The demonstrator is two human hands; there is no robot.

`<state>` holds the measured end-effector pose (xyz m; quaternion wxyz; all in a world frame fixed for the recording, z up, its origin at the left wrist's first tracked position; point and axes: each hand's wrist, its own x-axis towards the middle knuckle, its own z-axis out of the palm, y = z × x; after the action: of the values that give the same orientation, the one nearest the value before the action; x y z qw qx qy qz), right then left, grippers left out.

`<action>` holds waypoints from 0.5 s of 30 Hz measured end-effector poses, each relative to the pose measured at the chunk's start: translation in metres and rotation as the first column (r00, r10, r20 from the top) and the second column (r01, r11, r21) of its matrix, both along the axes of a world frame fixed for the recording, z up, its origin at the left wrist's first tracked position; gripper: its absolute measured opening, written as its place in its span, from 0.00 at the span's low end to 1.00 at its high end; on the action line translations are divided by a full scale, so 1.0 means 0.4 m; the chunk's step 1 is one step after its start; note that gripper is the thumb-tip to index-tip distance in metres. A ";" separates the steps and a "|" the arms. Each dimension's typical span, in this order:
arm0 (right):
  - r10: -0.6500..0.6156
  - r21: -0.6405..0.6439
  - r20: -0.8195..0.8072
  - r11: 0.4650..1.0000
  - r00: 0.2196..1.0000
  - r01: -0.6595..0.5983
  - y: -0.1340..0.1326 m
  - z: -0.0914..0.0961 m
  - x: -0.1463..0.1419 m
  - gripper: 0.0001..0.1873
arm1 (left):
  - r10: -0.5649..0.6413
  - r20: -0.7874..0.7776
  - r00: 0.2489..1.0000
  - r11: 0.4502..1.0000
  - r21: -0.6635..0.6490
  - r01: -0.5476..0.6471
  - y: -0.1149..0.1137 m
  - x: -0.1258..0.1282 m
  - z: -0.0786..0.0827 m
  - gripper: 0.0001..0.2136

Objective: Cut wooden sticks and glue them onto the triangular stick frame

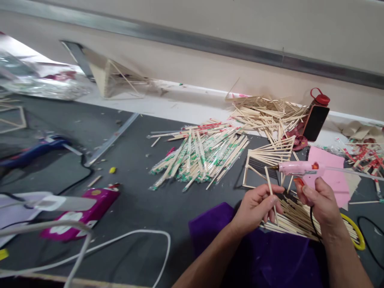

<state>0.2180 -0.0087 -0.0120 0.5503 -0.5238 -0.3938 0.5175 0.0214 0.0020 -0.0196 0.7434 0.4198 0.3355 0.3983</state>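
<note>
Head camera: at a dark grey table [132, 212], the left hand [253, 206] pinches a thin wooden stick [270, 185] nearly upright between thumb and fingers. The right hand [319, 202] grips a pink glue gun [300, 168], its nozzle pointing left at the stick's upper end; whether they touch is unclear. Beneath the hands lie loose sticks [295, 214] beside purple cloth [216, 224]. Just beyond the left hand sits a stick frame [246, 172]. Farther left, wrapped chopsticks [201, 156] form a pile; a red-capped bottle [321, 100] stands behind.
</note>
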 end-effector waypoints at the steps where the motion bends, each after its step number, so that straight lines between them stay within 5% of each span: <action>1: 0.001 -0.003 0.005 1.000 1.000 -0.001 0.000 0.000 0.000 0.17 | 0.001 0.002 1.000 1.000 0.001 -0.001 0.000 0.000 -0.001 0.21; 15: 0.015 0.013 0.041 1.000 0.999 -0.015 0.002 0.008 -0.001 0.13 | -0.014 0.014 1.000 1.000 -0.002 0.014 -0.001 0.001 0.000 0.22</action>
<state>0.2177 -0.0078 -0.0087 0.5417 -0.5276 -0.4122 0.5082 0.0217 0.0015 -0.0197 0.7489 0.4188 0.3276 0.3956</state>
